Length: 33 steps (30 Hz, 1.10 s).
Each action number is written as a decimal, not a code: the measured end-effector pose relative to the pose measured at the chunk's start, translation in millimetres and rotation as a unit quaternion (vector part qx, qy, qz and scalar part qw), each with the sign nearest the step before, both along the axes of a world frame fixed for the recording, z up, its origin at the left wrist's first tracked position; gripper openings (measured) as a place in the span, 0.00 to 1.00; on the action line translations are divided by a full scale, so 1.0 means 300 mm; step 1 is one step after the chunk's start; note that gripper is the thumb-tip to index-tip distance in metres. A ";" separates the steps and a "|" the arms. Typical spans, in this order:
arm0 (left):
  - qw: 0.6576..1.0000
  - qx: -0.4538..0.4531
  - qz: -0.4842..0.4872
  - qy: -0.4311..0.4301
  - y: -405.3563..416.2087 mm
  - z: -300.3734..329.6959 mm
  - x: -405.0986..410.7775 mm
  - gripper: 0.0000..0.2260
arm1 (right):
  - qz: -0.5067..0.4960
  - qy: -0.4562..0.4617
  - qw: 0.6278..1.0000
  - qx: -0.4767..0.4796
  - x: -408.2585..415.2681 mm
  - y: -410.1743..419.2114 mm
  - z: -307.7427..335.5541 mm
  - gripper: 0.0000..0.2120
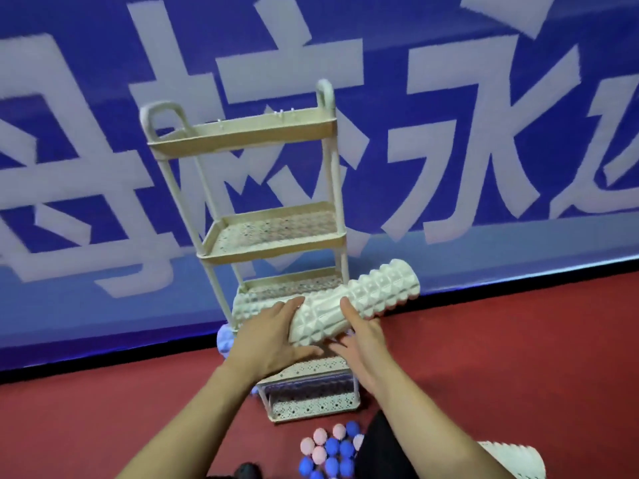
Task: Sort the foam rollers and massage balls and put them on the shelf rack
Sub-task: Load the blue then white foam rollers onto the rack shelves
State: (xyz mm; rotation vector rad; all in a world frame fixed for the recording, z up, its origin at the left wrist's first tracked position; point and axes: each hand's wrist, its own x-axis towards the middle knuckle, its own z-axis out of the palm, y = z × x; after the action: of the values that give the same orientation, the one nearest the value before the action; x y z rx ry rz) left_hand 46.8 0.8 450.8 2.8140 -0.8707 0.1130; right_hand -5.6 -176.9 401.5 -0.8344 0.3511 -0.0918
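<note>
Both hands held a white ridged foam roller (349, 305), tilted, far end up to the right, just above the lower trays of the cream plastic shelf rack (273, 236). Left hand (273, 328) curled round its near end; right hand (359, 335) cupped under the middle, thumb on top. To seat it well: probably level it, align it with the tray, lower it beside the second white roller (252, 305) just beyond the left hand. Forearms reached forward and converged. Pink and blue massage balls (333, 451) lay on the red floor (501, 357) below the right forearm.
</note>
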 end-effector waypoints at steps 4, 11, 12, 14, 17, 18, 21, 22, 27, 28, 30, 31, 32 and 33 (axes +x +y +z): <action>0.999 -0.008 0.034 -0.031 0.177 0.010 0.002 0.41 | 0.066 0.035 0.990 -0.124 0.012 0.091 0.035 0.50; 0.997 0.031 0.034 -0.068 0.363 0.012 0.093 0.40 | -0.101 -0.063 0.712 -0.692 0.062 0.077 0.114 0.58; 0.996 0.038 0.023 -0.078 0.366 0.008 0.110 0.40 | -0.049 -0.105 0.628 -0.770 0.081 0.077 0.128 0.54; 0.994 0.039 -0.010 -0.101 0.363 -0.003 0.142 0.39 | 0.094 -0.153 0.453 -0.873 0.129 0.076 0.146 0.47; 0.989 0.041 -0.052 -0.131 0.352 -0.031 0.182 0.38 | 0.198 -0.145 0.347 -0.905 0.197 0.062 0.148 0.46; 0.988 0.039 -0.060 -0.140 0.349 -0.046 0.198 0.37 | 0.206 -0.139 0.348 -0.904 0.213 0.060 0.144 0.45; 0.992 0.034 -0.063 -0.100 0.332 -0.076 0.242 0.39 | 0.222 -0.117 0.341 -0.906 0.253 0.054 0.127 0.42; 0.997 0.018 -0.052 -0.059 0.330 -0.082 0.255 0.42 | 0.227 -0.106 0.335 -0.908 0.266 0.052 0.122 0.42; 0.943 -0.293 0.141 0.071 0.366 -0.103 0.315 0.42 | 0.243 -0.017 0.345 -0.907 0.333 0.025 0.081 0.42; 0.920 -0.341 0.179 0.078 0.368 -0.101 0.330 0.40 | 0.242 -0.002 0.346 -0.906 0.347 0.025 0.074 0.42; 0.887 -0.400 0.211 0.098 0.355 -0.085 0.365 0.38 | 0.240 0.022 0.344 -0.907 0.377 0.036 0.060 0.41; 0.877 -0.418 0.213 0.109 0.343 -0.074 0.384 0.37 | 0.240 0.032 0.343 -0.908 0.394 0.045 0.052 0.41; 0.870 -0.430 0.214 0.115 0.330 -0.062 0.399 0.35 | 0.241 0.041 0.342 -0.907 0.409 0.056 0.045 0.41; 0.864 -0.439 0.219 0.113 0.320 -0.057 0.417 0.33 | 0.243 0.049 0.343 -0.906 0.425 0.066 0.038 0.41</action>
State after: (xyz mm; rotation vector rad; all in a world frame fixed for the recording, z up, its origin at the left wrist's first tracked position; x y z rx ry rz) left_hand 171.9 96.8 433.7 2.0274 -0.0443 0.1822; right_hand 121.9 -157.2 412.8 -3.2413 -0.1186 0.2249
